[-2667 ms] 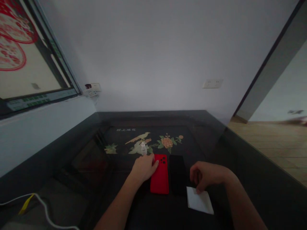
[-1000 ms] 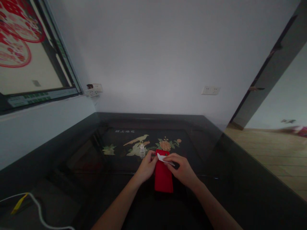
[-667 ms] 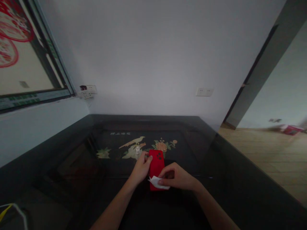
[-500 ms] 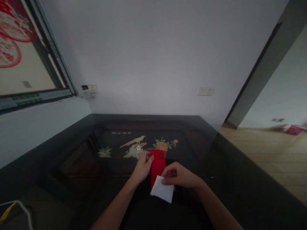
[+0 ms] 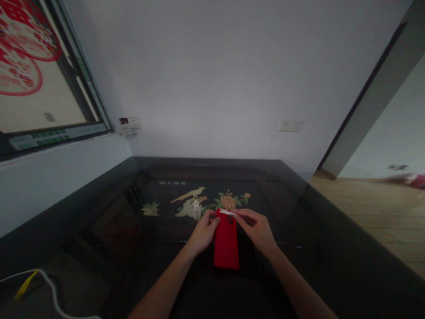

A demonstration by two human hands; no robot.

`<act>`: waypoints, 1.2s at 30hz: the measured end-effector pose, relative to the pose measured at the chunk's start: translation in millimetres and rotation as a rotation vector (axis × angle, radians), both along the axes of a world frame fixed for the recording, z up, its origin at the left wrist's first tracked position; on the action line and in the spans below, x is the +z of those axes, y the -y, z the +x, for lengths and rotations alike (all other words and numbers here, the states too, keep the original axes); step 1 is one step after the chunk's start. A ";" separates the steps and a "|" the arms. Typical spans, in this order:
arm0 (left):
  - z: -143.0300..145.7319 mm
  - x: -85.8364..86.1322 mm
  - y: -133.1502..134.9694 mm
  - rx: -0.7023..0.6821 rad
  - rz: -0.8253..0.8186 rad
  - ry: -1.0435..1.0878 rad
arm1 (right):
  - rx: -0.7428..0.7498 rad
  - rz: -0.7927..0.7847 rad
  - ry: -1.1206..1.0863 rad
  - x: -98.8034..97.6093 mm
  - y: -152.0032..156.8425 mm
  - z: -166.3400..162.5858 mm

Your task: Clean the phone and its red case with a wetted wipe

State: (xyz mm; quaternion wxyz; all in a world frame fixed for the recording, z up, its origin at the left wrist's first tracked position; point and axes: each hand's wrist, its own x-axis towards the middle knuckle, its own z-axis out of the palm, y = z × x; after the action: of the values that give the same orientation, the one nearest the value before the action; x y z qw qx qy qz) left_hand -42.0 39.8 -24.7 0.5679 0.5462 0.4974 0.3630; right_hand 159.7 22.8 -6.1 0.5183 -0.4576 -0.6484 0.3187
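Note:
A red phone, back side up with its camera lenses at the upper end, is held over the black table. My left hand grips its upper left edge, thumb on the back. Between the fingertips of my right hand is a white cloth, seen nearly edge-on across the phone's top end by the lenses. Whether it is cloth or paper is hard to tell. Just left of the phone, a small clear bottle stands upright on the table, near my left hand.
The glossy black table carries a bird-and-flower picture. A white cable with a yellow tag lies at lower left. Behind are a wall with sockets and a window at left.
My right hand has moved the white cloth from the phone's lower end up to its top end by the lenses. The lower back of the phone is now uncovered. The view has shifted slightly.

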 end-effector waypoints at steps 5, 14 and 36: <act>-2.0 -8.1 -6.4 0.034 0.053 0.057 | 0.224 -0.076 0.205 6.4 10.4 -7.9; -3.6 -9.9 -9.4 0.135 0.083 0.047 | 0.583 -0.520 0.081 3.5 18.1 1.8; -0.6 -10.7 -5.4 0.059 0.009 0.156 | 0.152 -0.095 0.184 3.7 7.3 -4.1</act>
State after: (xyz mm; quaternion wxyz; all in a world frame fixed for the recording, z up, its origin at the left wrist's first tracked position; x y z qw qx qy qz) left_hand -42.6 45.2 -35.4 0.5912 0.5040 0.4660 0.4233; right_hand 155.6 15.4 -2.4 0.4088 -0.4586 -0.7101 0.3440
